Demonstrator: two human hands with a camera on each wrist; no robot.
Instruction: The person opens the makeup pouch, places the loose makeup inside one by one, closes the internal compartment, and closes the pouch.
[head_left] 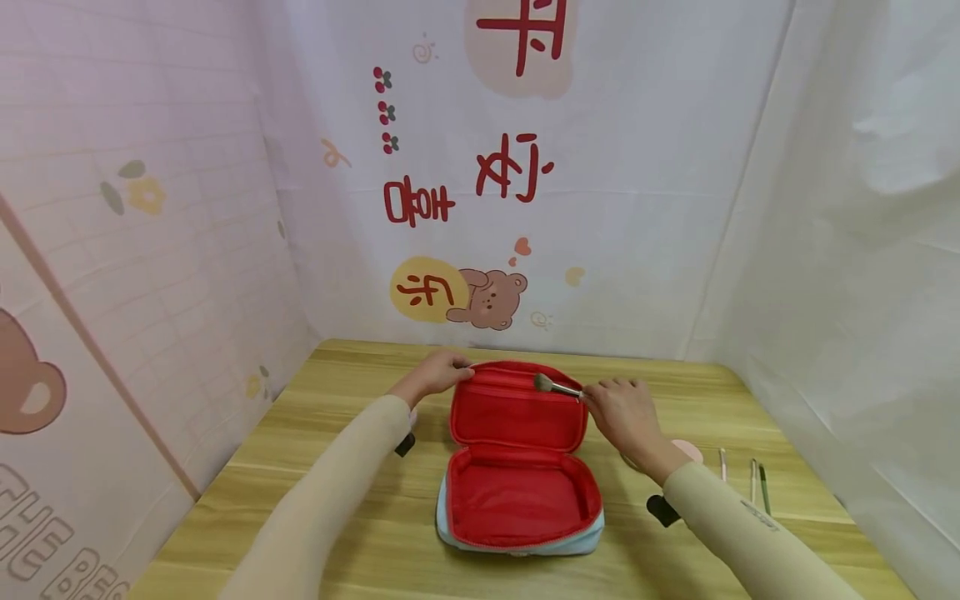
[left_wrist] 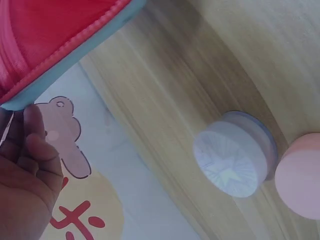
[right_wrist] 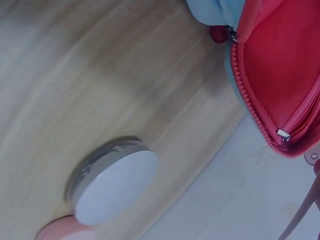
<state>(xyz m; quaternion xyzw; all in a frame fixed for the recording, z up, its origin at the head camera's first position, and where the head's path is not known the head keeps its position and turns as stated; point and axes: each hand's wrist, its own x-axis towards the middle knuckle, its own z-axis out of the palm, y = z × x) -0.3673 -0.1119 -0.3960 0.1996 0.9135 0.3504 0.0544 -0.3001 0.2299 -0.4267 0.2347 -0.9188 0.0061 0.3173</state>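
Observation:
An unzipped cosmetic bag [head_left: 517, 546], light blue outside and red inside, lies on the table with its lid [head_left: 517, 421] raised. My left hand [head_left: 444, 372] grips the lid's upper left corner; in the left wrist view, the fingers of that hand [left_wrist: 30, 165] are at the bag's blue edge. With my right hand [head_left: 624, 417] I pinch a makeup brush [head_left: 558, 387] by its handle. Its bristles point left, in front of the lid's upper part. In the right wrist view a zipper pull [right_wrist: 283, 134] hangs at the lid's corner, and only a sliver of the hand shows at the right edge.
Right of the bag lie several thin brushes or pencils [head_left: 763, 487] and a pink round item [head_left: 687, 451]. A white-topped round container [right_wrist: 117, 187] stands there too. Left of the bag are a pale round container [left_wrist: 232, 157] and a pink one [left_wrist: 302, 175]. Printed curtains [head_left: 637, 250] border the table.

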